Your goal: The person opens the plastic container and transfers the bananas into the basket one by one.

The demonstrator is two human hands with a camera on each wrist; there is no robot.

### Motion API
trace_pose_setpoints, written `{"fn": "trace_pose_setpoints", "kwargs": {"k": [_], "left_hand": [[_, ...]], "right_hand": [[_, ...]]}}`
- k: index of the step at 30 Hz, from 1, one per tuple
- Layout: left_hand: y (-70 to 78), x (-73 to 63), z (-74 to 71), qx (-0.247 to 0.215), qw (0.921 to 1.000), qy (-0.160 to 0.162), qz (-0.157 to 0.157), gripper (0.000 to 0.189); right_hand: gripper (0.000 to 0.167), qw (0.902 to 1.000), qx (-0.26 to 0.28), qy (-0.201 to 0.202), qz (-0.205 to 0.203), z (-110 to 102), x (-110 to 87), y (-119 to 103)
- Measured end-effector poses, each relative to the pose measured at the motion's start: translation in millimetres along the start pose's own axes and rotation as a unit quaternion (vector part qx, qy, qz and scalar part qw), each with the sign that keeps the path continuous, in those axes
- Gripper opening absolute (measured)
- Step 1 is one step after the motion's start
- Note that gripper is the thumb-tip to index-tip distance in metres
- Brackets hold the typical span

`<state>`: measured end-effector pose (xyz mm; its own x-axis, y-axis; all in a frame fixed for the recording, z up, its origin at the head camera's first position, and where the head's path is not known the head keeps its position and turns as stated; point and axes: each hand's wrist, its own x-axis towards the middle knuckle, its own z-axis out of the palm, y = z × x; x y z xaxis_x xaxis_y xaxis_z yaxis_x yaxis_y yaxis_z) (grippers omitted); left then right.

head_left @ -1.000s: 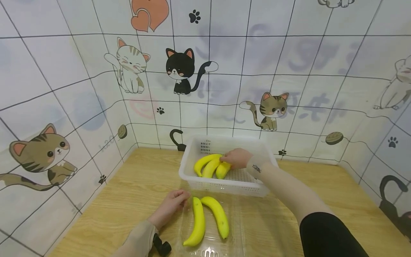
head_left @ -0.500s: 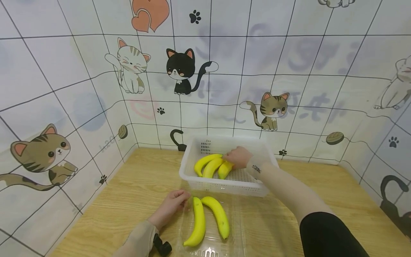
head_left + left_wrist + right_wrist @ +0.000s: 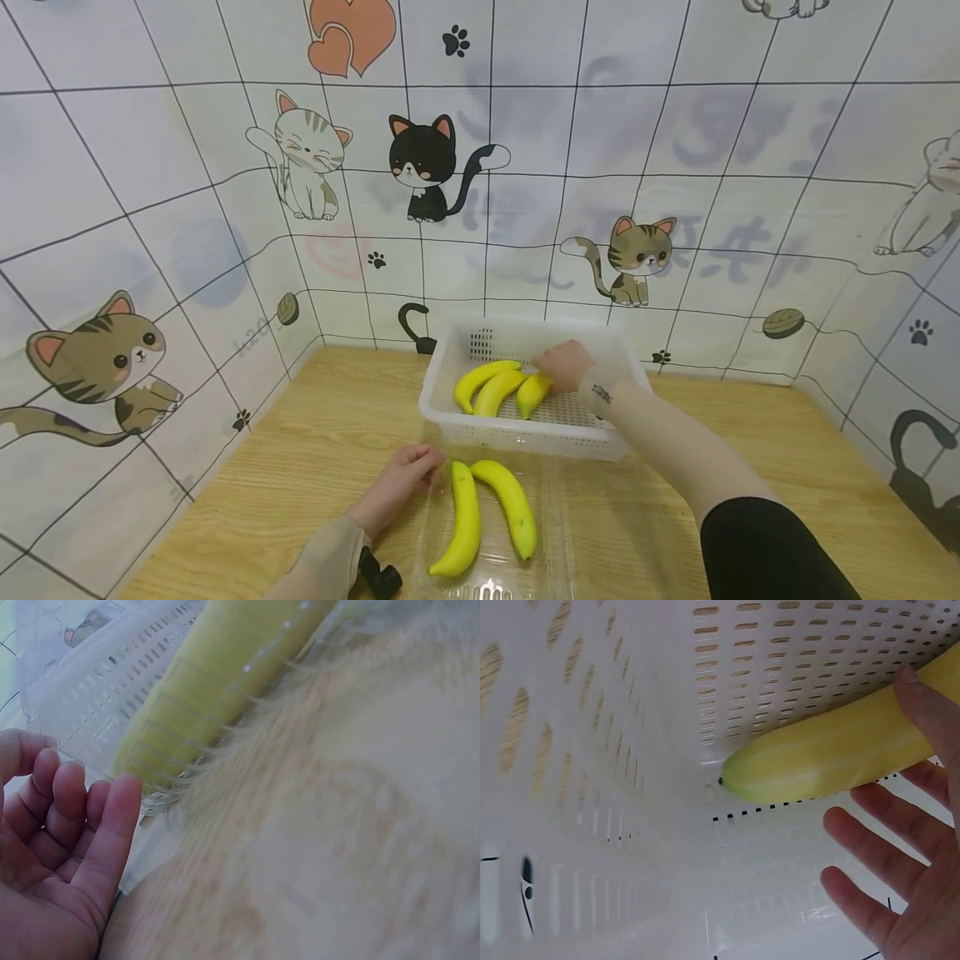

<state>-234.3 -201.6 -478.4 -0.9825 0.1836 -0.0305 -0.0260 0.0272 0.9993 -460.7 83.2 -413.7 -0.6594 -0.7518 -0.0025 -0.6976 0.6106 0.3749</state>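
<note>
In the white basket [image 3: 457,425], my right hand [image 3: 566,365] pinches the rightmost banana [image 3: 533,393] between thumb and index finger. The right wrist view shows this banana [image 3: 817,761] lengthwise, the hand's other fingers spread below it. Two more bananas, a front one [image 3: 498,392] and a rear one [image 3: 480,379], lie to its left. My left hand [image 3: 405,479] is at the far left corner of a clear plastic container [image 3: 553,533], its thumb and index finger pinching the rim. Inside that container are a left banana [image 3: 463,521] and a right banana [image 3: 512,504], their upper ends close together.
The basket stands at the back of the wooden table [image 3: 337,400], against a wall covering [image 3: 525,208] printed with cats. The clear container sits directly in front of the basket. A black clip-like object [image 3: 378,575] is at the left wrist.
My right hand has shifted a little to the right inside the basket, drawing the rightmost banana away from the other two. My left hand and the container's bananas stay where they were.
</note>
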Motion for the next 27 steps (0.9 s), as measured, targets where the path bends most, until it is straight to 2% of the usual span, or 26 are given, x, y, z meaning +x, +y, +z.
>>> {"fn": "trace_pose_setpoints", "kwargs": {"k": [4,10,18,27], "left_hand": [[-0.4,0.4,0.0,-0.003,1.0000,-0.001,-0.001,0.026],[-0.8,0.8,-0.2,0.001,1.0000,0.000,-0.002,0.026],[0.3,1.3,0.7,0.000,1.0000,0.001,-0.003,0.028],[0.5,0.3,0.6,0.010,0.9999,0.003,-0.003,0.026]], "right_hand": [[0.035,0.9995,-0.005,-0.006,0.031,5.7,-1.1,4.1],[0.037,0.9963,-0.007,-0.035,0.078,8.5,-3.4,7.1],[0.036,0.9952,0.002,-0.042,0.089,5.5,-5.4,7.9],[0.040,0.9914,0.040,-0.057,0.111,-9.2,-12.6,7.4]]}}
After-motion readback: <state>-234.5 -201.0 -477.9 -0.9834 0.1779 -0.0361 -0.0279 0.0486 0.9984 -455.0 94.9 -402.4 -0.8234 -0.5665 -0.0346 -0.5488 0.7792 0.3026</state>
